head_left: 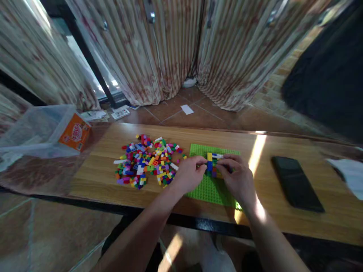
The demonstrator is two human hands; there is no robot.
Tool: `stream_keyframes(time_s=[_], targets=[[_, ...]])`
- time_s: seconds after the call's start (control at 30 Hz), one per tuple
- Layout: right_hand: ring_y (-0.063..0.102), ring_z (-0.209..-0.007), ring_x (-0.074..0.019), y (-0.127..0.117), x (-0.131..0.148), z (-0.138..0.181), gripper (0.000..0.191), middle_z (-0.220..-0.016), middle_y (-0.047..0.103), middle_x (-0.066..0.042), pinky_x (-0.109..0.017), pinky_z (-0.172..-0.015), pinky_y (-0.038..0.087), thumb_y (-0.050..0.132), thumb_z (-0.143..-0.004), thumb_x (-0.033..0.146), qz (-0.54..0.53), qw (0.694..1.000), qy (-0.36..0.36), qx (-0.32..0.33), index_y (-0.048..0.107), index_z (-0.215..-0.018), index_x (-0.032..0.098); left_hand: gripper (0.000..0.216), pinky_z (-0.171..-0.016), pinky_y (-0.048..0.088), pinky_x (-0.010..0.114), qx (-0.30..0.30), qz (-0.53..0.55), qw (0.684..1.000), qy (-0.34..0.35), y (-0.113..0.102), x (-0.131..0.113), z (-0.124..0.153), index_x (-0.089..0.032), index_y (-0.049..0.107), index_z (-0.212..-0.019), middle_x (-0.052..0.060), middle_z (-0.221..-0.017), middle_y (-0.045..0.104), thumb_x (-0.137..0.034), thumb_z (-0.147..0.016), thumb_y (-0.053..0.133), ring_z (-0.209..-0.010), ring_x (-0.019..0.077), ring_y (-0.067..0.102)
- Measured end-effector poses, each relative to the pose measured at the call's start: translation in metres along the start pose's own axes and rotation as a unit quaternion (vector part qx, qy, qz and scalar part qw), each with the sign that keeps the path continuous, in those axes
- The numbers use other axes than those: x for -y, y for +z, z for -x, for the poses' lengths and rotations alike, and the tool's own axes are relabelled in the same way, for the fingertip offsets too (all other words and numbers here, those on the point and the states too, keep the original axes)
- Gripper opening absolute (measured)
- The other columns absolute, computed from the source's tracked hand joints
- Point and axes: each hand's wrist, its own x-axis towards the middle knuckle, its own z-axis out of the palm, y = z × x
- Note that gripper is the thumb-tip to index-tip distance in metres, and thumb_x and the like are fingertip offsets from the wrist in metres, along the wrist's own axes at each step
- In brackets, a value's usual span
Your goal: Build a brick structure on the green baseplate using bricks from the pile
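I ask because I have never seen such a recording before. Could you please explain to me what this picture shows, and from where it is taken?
There is no machine here: a person is working with two bare hands. The only picture comes from a camera worn on the head, looking forward and down.

On the wooden table, a loose pile of colourful toy bricks lies to the left. Nearer the middle is a green board, and to the right a dark, flat device.

The left hand and right hand have their fingers at a small brick build over the board. How firmly each one grips cannot be seen.
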Motion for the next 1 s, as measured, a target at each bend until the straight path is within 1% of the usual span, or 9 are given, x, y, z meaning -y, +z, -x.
stream_keyframes(time_s=[0.1, 0.17, 0.3, 0.4, 0.5, 0.6, 0.73, 0.87, 1.0], targets=[[0.059, -0.099, -0.0257, 0.001, 0.001, 0.001, 0.017, -0.103, 0.065, -0.011, -0.043, -0.086, 0.049, 0.064, -0.077, 0.032, 0.001, 1.000, 0.009, -0.006, 0.075, -0.077, 0.019, 0.025, -0.092, 0.052, 0.033, 0.005, -0.055, 0.998, 0.026, 0.003, -0.002, 0.003, -0.016, 0.067, -0.108, 0.006, -0.105, 0.073, -0.017, -0.088, 0.054, -0.098, 0.0180, 0.066], [0.059, -0.098, -0.0256, 0.001, 0.002, 0.001, 0.016, -0.102, 0.065, -0.010, -0.044, -0.085, 0.049, 0.064, -0.077, 0.032, 0.001, 1.000, 0.010, -0.007, 0.074, -0.076, 0.020, 0.028, -0.092, 0.051, 0.034, 0.014, -0.119, 0.991, 0.052, 0.006, -0.004, 0.007, -0.019, 0.065, -0.113, 0.005, -0.106, 0.071, -0.018, -0.089, 0.051, -0.098, 0.0186, 0.066], [0.060, -0.097, -0.0254, 0.000, 0.002, 0.000, 0.014, -0.100, 0.066, -0.009, -0.046, -0.086, 0.049, 0.065, -0.077, 0.032, -0.004, 1.000, 0.002, -0.005, 0.074, -0.075, 0.021, 0.031, -0.082, 0.052, 0.032, 0.032, -0.258, 0.961, 0.094, 0.012, -0.007, 0.015, -0.023, 0.061, -0.119, 0.005, -0.099, 0.067, -0.019, -0.094, 0.042, -0.093, 0.0192, 0.064], [0.060, -0.097, -0.0252, -0.002, 0.000, -0.001, 0.015, -0.101, 0.066, -0.009, -0.046, -0.088, 0.048, 0.065, -0.077, 0.033, -0.020, 1.000, 0.003, -0.002, 0.074, -0.075, 0.021, 0.033, -0.078, 0.052, 0.031, 0.027, -0.315, 0.943, 0.105, 0.015, -0.007, 0.018, -0.023, 0.057, -0.123, 0.004, -0.096, 0.064, -0.018, -0.094, 0.042, -0.092, 0.0195, 0.062], [0.062, -0.096, -0.0236, -0.004, -0.003, -0.002, 0.016, -0.102, 0.066, -0.009, -0.045, -0.089, 0.048, 0.065, -0.077, 0.033, -0.055, 0.998, 0.015, 0.006, 0.075, -0.078, 0.021, 0.034, -0.078, 0.051, 0.031, 0.026, -0.339, 0.933, 0.118, 0.016, -0.008, 0.018, -0.020, 0.054, -0.126, 0.004, -0.096, 0.063, -0.017, -0.095, 0.041, -0.091, 0.0193, 0.061], [0.063, -0.095, -0.0228, -0.004, -0.006, -0.003, 0.015, -0.103, 0.067, -0.008, -0.044, -0.088, 0.049, 0.066, -0.076, 0.033, -0.073, 0.997, 0.030, 0.004, 0.075, -0.079, 0.021, 0.033, -0.077, 0.051, 0.031, 0.029, -0.355, 0.926, 0.126, 0.017, -0.010, 0.018, -0.017, 0.054, -0.124, 0.006, -0.095, 0.063, -0.015, -0.094, 0.041, -0.089, 0.0195, 0.061], [0.062, -0.093, -0.0227, -0.001, -0.004, -0.003, 0.014, -0.102, 0.065, -0.008, -0.044, -0.086, 0.049, 0.067, -0.074, 0.033, -0.058, 0.998, 0.038, -0.004, 0.074, -0.076, 0.021, 0.032, -0.077, 0.051, 0.031, 0.034, -0.363, 0.922, 0.129, 0.018, -0.012, 0.019, -0.015, 0.055, -0.122, 0.006, -0.094, 0.062, -0.012, -0.093, 0.041, -0.090, 0.0197, 0.061], [0.061, -0.091, -0.0226, 0.001, 0.000, -0.003, 0.014, -0.100, 0.065, -0.008, -0.043, -0.081, 0.050, 0.066, -0.074, 0.032, -0.046, 0.998, 0.040, -0.005, 0.074, -0.074, 0.021, 0.030, -0.076, 0.051, 0.029, 0.035, -0.363, 0.923, 0.120, 0.020, -0.011, 0.019, -0.016, 0.055, -0.120, 0.005, -0.094, 0.063, -0.012, -0.094, 0.041, -0.087, 0.0181, 0.061], [0.060, -0.092, -0.0232, 0.002, 0.000, -0.003, 0.013, -0.098, 0.064, -0.008, -0.045, -0.084, 0.048, 0.065, -0.074, 0.031, -0.038, 0.999, 0.033, -0.001, 0.073, -0.072, 0.021, 0.024, -0.076, 0.051, 0.029, 0.045, -0.364, 0.924, 0.113, 0.021, -0.014, 0.018, -0.017, 0.057, -0.111, 0.005, -0.093, 0.063, -0.012, -0.094, 0.040, -0.087, 0.0176, 0.061]])
